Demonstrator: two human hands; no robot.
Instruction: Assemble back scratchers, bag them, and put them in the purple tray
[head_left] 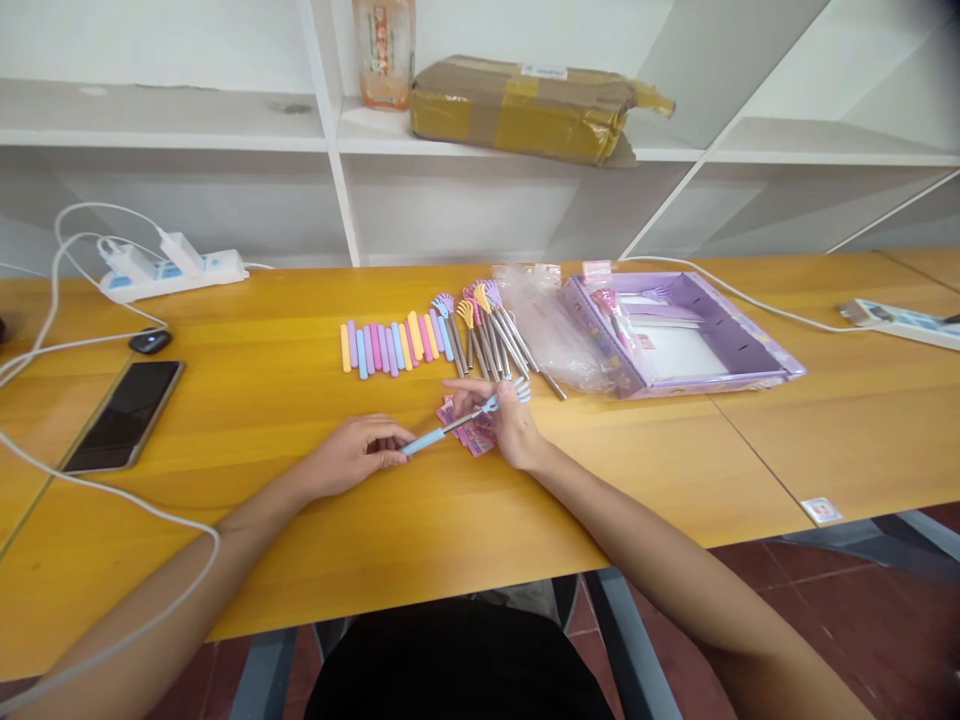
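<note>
A back scratcher [456, 424] with a light blue handle, a metal rod and a blue claw head is held between both hands. My left hand [358, 452] grips the end of its blue handle. My right hand [513, 425] pinches it near the claw. Pink printed cards [478, 436] lie on the table beneath the rod. Behind the hands is a row of loose pastel handles [384, 346] in yellow, purple, blue and pink. Beside them lies a pile of metal rods with coloured claw heads [491, 330].
Clear plastic bags [551, 335] lie against a purple box [724, 300] holding a pink scratcher. A phone [126, 415], a black mouse-like object [150, 340] and a power strip [176, 277] with white cables are left. A taped parcel [525, 105] sits on the shelf above.
</note>
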